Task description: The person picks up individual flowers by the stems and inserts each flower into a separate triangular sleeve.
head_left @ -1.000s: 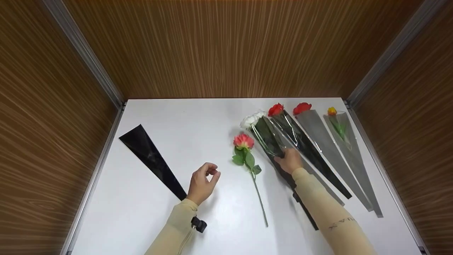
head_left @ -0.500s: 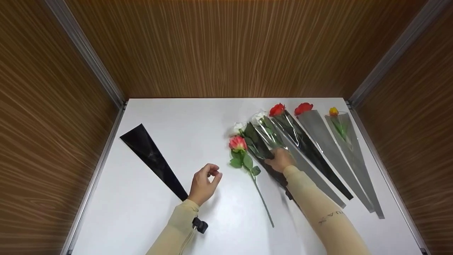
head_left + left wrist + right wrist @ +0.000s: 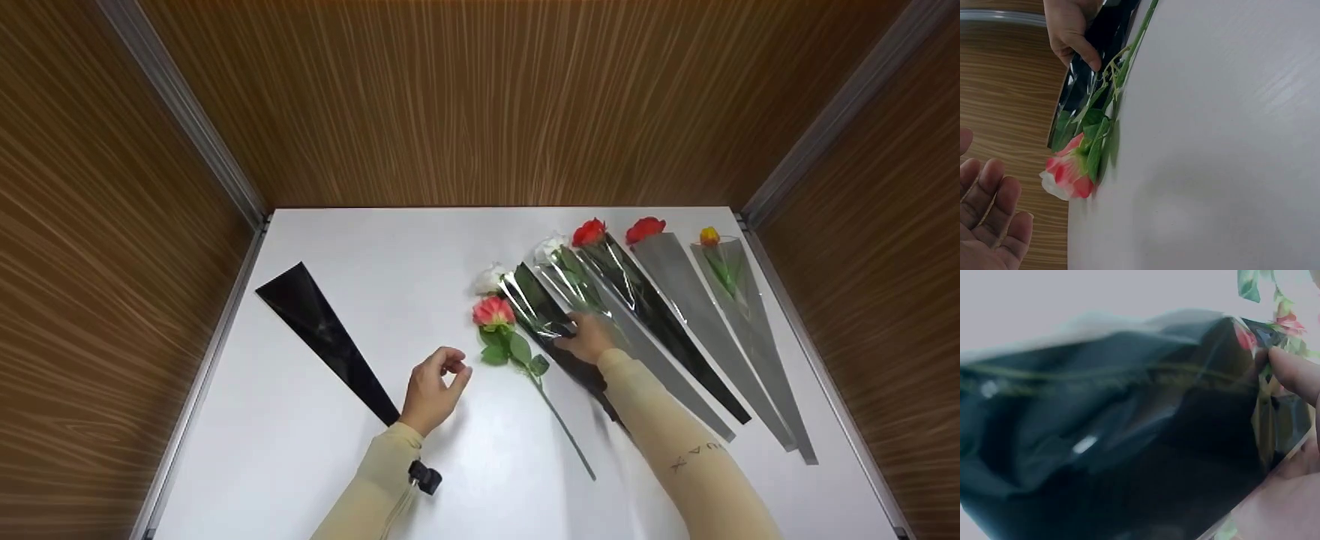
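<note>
My right hand (image 3: 589, 339) pinches the middle of a black wrapping sleeve (image 3: 581, 371) with a clear front. A white flower (image 3: 489, 278) shows at the sleeve's wide end. The right wrist view is filled by this sleeve (image 3: 1100, 439), with thumb and fingers at its edge. Just left of it lies an unwrapped pink rose (image 3: 493, 311) with green leaves and a bare stem, its bloom close against the white one. My left hand (image 3: 433, 390) hovers over the table, loosely curled and holding nothing. Behind its wrist lies the narrow end of a flat black sleeve (image 3: 322, 330).
Several wrapped flowers lie fanned out on the right: a white one (image 3: 551, 247), a red one (image 3: 589, 231), another red one (image 3: 646, 229) and a yellow-orange tulip (image 3: 709, 236). Wood-grain panels (image 3: 480, 105) wall in the white table (image 3: 375, 247) at the back and sides.
The right hand has moved left with the wrapped white flower, uncovering the other wrapped white flower. The pink rose's bloom has shifted left and its stem end right. The left hand stays put.
</note>
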`<state>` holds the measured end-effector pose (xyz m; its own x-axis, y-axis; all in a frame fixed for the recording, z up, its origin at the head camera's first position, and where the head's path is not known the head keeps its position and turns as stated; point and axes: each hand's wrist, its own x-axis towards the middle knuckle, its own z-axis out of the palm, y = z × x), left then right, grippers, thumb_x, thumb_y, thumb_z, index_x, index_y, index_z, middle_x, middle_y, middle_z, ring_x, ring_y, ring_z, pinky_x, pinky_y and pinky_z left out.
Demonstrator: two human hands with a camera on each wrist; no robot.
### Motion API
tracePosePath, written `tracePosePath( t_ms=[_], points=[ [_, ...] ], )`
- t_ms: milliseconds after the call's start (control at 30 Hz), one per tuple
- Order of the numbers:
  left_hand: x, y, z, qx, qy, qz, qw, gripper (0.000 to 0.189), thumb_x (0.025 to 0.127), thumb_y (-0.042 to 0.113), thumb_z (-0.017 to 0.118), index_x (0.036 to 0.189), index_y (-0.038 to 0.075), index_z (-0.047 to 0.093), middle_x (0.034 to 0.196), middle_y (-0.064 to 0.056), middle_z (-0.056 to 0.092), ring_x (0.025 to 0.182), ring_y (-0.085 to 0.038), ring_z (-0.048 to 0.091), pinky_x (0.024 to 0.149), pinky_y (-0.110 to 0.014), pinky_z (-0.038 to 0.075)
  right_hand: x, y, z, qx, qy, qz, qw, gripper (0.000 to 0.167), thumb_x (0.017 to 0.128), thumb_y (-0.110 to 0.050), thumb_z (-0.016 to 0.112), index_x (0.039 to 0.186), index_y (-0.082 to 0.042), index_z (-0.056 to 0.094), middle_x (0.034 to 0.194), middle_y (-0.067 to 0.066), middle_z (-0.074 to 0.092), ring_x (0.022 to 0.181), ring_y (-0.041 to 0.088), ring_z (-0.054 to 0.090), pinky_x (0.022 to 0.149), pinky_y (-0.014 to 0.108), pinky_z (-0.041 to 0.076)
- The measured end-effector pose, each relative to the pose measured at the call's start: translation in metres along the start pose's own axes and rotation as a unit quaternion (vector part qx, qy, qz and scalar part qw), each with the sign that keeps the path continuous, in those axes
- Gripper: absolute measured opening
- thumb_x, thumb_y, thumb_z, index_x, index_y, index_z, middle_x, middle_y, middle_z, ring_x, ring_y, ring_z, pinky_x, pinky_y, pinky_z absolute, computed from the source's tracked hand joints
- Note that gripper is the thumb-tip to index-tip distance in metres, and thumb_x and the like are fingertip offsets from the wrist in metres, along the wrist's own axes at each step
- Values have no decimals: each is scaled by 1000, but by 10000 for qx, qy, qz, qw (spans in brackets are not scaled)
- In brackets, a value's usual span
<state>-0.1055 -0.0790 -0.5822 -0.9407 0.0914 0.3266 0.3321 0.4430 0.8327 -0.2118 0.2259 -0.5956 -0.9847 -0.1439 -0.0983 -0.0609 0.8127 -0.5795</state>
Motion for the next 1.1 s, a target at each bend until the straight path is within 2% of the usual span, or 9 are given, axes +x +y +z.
tracePosePath(
  t_ms=[67, 133, 233, 300, 400, 567, 833, 967, 1100],
  points=[
    [0, 0, 0, 6, -13, -25, 10000, 15, 88, 14, 70, 101, 12, 63, 83, 6, 64, 80, -10, 61, 77, -38, 50, -2, 0, -1, -184, 204, 33, 9996, 57, 77, -20, 79, 126, 1, 56, 99, 19, 68, 91, 33, 64, 85, 48, 48],
    [0, 0, 1, 11, -30, -68, 10000, 15, 88, 16, 70, 100, 12, 63, 83, 6, 64, 81, -10, 61, 78, -38, 50, -4, 0, -2, -385, 458, 10, 9982, 62, 78, -21, 79, 130, -2, 52, 104, 20, 66, 96, 36, 63, 86, 49, 47],
    [0, 0, 1, 4, -46, -72, 10000, 15, 88, 16, 70, 100, 12, 63, 84, 6, 65, 81, -10, 61, 78, -38, 50, -10, -2, -1, -683, 908, -305, 9931, 56, 77, -20, 80, 125, -5, 56, 114, 22, 61, 103, 41, 59, 86, 53, 47],
    [-1, 0, 0, 17, -45, -62, 10000, 14, 89, 17, 70, 100, 11, 63, 83, 5, 65, 81, -11, 62, 78, -39, 50, -13, -4, 0, -965, 1093, -593, 9875, 45, 76, -20, 80, 115, -8, 63, 111, 19, 62, 99, 42, 61, 82, 54, 48],
    [-2, -1, -1, 46, -29, -81, 10000, 14, 89, 17, 70, 100, 11, 63, 83, 5, 65, 81, -12, 62, 78, -38, 50, -17, -5, 2, -1188, 974, -888, 9841, 28, 75, -18, 79, 99, -9, 69, 97, 14, 64, 86, 37, 63, 73, 51, 50],
    [-4, -4, -2, 126, -50, -167, 9998, 14, 88, 16, 70, 100, 12, 63, 83, 5, 64, 81, -11, 61, 78, -37, 50, -20, 0, 6, -1211, 489, -699, 9890, 15, 77, -12, 76, 91, -8, 70, 87, 11, 63, 78, 31, 62, 70, 47, 50],
    [-6, -11, -7, 20, -77, -344, 9994, 14, 88, 14, 70, 100, 12, 63, 83, 5, 64, 81, -12, 60, 79, -46, 50, -16, 12, 8, -1292, 569, -580, 9883, 7, 78, -11, 73, 83, -7, 71, 83, 11, 70, 82, 34, 66, 74, 49, 49],
    [-6, -14, -12, 138, -18, -310, 9994, 13, 88, 14, 70, 99, 12, 63, 82, 6, 63, 79, -12, 60, 73, -40, 50, -14, 14, 9, -1044, 478, -491, 9922, 5, 80, -7, 70, 84, -4, 70, 82, 11, 70, 82, 33, 66, 74, 48, 50],
    [-4, -21, -22, 472, 155, -321, 9983, 14, 88, 14, 71, 98, 12, 63, 81, 6, 63, 77, -13, 60, 66, -31, 47, -14, 13, 8, -935, 520, -531, 9928, 5, 81, -6, 68, 85, -2, 68, 80, 12, 68, 79, 33, 65, 72, 48, 50]
  ],
)
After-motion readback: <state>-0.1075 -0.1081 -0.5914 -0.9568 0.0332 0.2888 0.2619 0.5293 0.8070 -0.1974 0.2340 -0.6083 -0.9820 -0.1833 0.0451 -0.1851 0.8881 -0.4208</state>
